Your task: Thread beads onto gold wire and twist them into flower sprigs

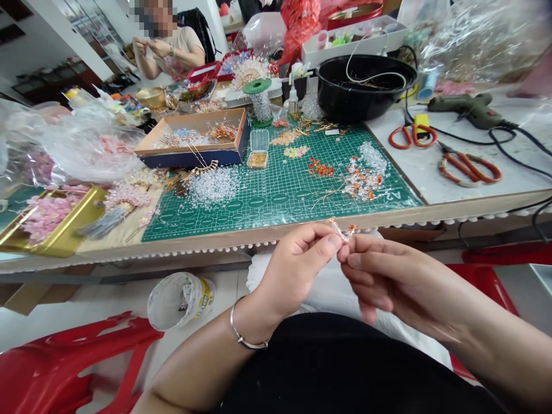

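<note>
Over the lap, just below the table edge, the left hand [293, 270] and right hand [399, 282] sit close together, thumbs and forefingers pinching a small wired sprig [342, 230] of orange and clear beads between them (the wire itself is too fine to follow), the other fingers loosely curled. Beyond the edge lies a green cutting mat [259, 221] with a heap of clear beads [213, 187]. Past it sit a cardboard box [194, 156] holding beaded sprigs, a small tub [257, 152] of gold beads, and a black bowl [357, 103] with coiled wire inside. On the floor, a plastic cup [179, 302] lies on its side.
</note>
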`<state>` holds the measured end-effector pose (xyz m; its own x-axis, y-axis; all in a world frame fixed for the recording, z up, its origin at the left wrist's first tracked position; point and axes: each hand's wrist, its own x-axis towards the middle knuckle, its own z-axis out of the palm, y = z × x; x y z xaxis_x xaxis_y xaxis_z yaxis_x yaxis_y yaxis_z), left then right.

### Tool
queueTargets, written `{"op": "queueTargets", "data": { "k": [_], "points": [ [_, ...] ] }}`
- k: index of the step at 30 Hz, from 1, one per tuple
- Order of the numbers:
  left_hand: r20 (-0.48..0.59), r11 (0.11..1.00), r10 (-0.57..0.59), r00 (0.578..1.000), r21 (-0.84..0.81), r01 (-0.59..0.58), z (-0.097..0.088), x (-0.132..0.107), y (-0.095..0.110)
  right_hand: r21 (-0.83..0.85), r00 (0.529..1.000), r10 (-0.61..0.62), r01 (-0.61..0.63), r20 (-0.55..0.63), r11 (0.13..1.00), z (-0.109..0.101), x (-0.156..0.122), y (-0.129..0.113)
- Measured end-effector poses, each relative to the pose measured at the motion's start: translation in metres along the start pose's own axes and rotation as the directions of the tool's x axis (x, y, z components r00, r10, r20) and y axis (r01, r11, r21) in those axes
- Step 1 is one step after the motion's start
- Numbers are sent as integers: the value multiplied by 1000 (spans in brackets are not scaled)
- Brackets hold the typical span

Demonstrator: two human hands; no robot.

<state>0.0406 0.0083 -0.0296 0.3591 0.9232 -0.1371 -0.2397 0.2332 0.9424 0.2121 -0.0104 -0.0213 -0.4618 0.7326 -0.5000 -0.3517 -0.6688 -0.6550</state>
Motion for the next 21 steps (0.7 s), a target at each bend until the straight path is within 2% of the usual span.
{"op": "queueTargets", "data": {
  "k": [2, 4, 7, 9, 12, 14, 17, 21],
  "points": [
    [21, 989, -103, 994, -108, 104, 0, 0, -1, -74, 997, -61, 57, -54, 996, -2, 3, 3],
    [54, 973, -171, 984, -146, 177, -1, 0, 0, -186, 987, -128, 109, -96, 976, -6, 5, 6],
    [82, 978, -161, 984, -124, 170, -2, -1, 2, -364, 954, -256, 185, -158, 913, -12, 6, 9],
    [116, 985, -144, 983, -82, 154, -4, -1, 3, -493, 929, -325, 202, -178, 846, -15, 4, 8],
    [165, 984, -171, 971, -16, 176, -8, -2, 5, -694, 886, -427, 194, -179, 693, -16, -1, 5],
    [169, 984, -179, 969, 6, 180, -10, -3, 6, -758, 862, -476, 192, -172, 623, -16, -4, 3],
    [154, 990, -138, 978, 37, 134, -12, -4, 7, -753, 856, -477, 177, -200, 633, -15, -5, 2],
    [90, 984, -115, 989, 146, 102, -10, -5, 9, -714, 883, -414, 144, -220, 685, -12, -4, -1]
  ]
}}
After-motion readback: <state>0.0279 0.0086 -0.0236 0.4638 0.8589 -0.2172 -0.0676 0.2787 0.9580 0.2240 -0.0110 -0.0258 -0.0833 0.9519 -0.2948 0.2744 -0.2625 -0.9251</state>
